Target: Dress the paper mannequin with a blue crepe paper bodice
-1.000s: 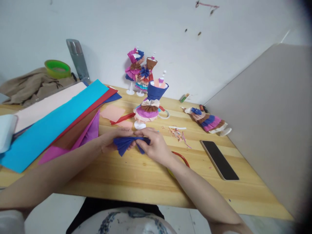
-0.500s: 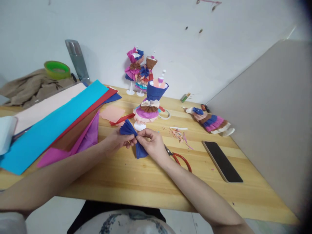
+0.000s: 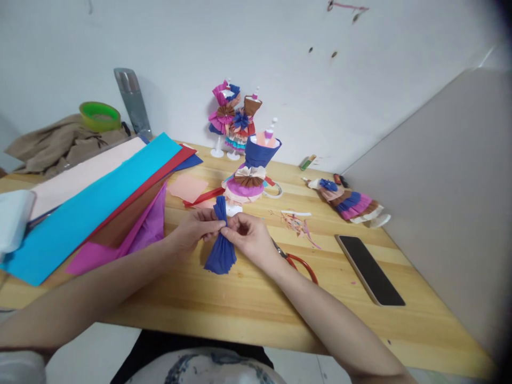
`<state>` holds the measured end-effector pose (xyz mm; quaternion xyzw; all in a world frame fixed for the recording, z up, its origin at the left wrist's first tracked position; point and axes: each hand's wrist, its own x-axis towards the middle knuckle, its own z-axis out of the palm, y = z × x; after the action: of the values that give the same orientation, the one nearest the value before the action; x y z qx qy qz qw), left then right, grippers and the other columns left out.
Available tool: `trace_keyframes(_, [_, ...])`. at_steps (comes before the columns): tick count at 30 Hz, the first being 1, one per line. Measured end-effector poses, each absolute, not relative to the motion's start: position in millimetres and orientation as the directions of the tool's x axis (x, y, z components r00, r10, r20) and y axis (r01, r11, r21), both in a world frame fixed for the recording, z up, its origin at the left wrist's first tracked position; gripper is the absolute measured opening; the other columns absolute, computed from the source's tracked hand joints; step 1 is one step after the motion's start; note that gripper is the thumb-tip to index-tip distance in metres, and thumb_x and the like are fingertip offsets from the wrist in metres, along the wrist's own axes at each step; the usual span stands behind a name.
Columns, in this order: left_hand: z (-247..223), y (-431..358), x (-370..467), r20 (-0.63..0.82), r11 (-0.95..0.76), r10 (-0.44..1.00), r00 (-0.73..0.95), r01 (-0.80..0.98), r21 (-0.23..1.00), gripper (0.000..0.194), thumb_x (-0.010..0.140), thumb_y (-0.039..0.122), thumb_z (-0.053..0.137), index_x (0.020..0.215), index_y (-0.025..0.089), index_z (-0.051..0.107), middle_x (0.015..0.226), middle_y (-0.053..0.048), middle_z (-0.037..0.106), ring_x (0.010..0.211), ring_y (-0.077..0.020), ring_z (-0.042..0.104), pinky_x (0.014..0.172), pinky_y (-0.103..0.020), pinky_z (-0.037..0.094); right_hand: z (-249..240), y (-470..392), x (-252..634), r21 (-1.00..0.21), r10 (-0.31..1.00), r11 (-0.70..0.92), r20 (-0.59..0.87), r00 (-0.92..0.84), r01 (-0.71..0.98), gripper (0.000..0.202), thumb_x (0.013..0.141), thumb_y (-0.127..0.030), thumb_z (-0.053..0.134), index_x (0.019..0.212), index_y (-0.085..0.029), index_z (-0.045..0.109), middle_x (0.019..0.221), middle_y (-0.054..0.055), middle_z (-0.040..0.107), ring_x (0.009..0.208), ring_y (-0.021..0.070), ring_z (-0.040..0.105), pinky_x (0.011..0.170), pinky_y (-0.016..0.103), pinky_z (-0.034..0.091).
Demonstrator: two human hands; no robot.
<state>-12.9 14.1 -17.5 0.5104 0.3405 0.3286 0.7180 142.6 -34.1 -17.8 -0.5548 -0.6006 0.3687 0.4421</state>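
over the near middle of the wooden table (image 3: 224,298): left hand (image 3: 191,230) and right hand (image 3: 251,239), fingertips meeting and pinched together on the narrow waist of a pleated dark blue crepe paper piece (image 3: 221,250). standing almost upright between the two hands, small tuft above the pinch, wider fan spreading below toward the near edge, lower edge just above or touching the wood, cannot tell which. just behind the hands, a small mannequin in a paper dress (image 3: 251,176) with blue top and pink, brown and cream layers. farther back by the white wall, two more dressed mannequins (image 3: 234,114), close together. just right of the right wrist and partly hidden by it, red-handled scissors (image 3: 298,262) lying flat. near these, farther back, small paper scraps (image 3: 298,221). further right, a black phone (image 3: 370,269) face up, and beyond it another paper dress figure (image 3: 348,201) lying on its side. on the left, long crepe sheets, with a turquoise sheet (image 3: 84,213) on top of red, brown and magenta ones. at far left, a green tape roll (image 3: 100,114) on beige cloth.
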Motion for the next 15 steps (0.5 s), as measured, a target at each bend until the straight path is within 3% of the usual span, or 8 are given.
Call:
trace_keyframes(10, [-13.3,10.9,-12.5,-0.208,0.384,0.767,0.608,-0.173,0.907,0.043,0.06,0.047,0.082,0.06,0.014,0.054,0.048,0.005,0.049,0.042,-0.0037,0.038,0.038,-0.017,0.026,-17.8,-27.2,146.1,-0.998,0.998,-0.001,0.003,0.066,0.065,0.035,0.06,-0.048,0.075,0.056,-0.019,0.055,0.049,-0.005,0.049,0.046,0.008,0.038,0.048,0.023,0.03])
trace_keyframes(15, [-18.1,9.0,-11.8,-0.251,0.415,0.778,0.576,-0.172,0.893,0.039,0.054,0.042,0.088,0.062,0.012,0.063,0.047,0.005,0.05,0.041,-0.0037,0.04,0.039,-0.016,0.027,-19.6,-27.4,145.5,-0.999,0.996,-0.028,-0.026,0.089,0.025,0.038,0.057,-0.051,0.077,0.055,-0.018,0.059,0.049,-0.003,0.053,0.046,0.0079,0.041,0.048,0.023,0.03])
